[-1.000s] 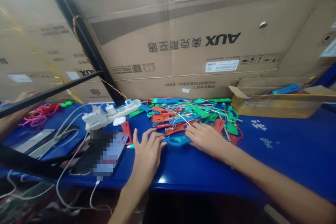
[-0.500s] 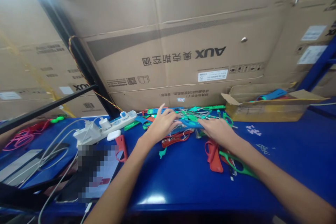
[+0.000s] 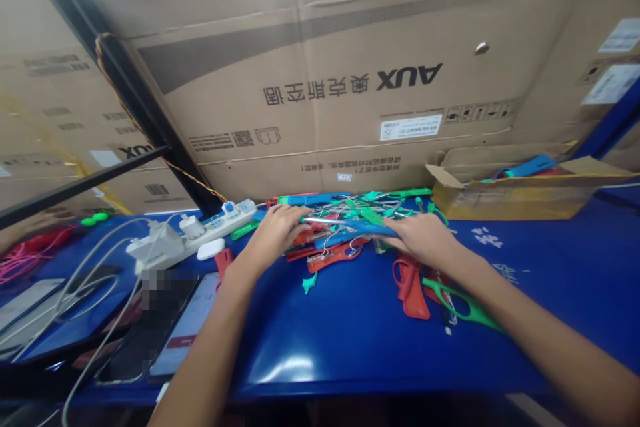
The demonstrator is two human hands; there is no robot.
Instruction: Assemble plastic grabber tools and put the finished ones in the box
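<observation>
A blue stick lighter (image 3: 373,228) with a thin metal tube lies level above a heap of lighter parts (image 3: 367,210). My right hand (image 3: 427,238) is wrapped around its handle end. At the far end of the tube, my left hand (image 3: 275,230) has its fingers curled and closed at the tip; the exact contact is partly hidden. Under the hands lie red, blue and green casings, metal tubes and white wires. An opened red casing (image 3: 337,255) rests in front, near a small green piece (image 3: 309,283). Nearer my right forearm are a red casing (image 3: 414,293) and a green casing (image 3: 473,312).
A cardboard box (image 3: 515,200) with coloured casings stands at the right. On the left are a power strip (image 3: 213,230) with chargers and cables, a white case (image 3: 211,249) and a phone (image 3: 185,330). A large carton (image 3: 320,113) walls off the back of the blue table (image 3: 300,340).
My left hand has moved left, away from my right hand, and its fingers have curled. The lighter's metal tube now shows between the hands. The camera view has shifted slightly.
</observation>
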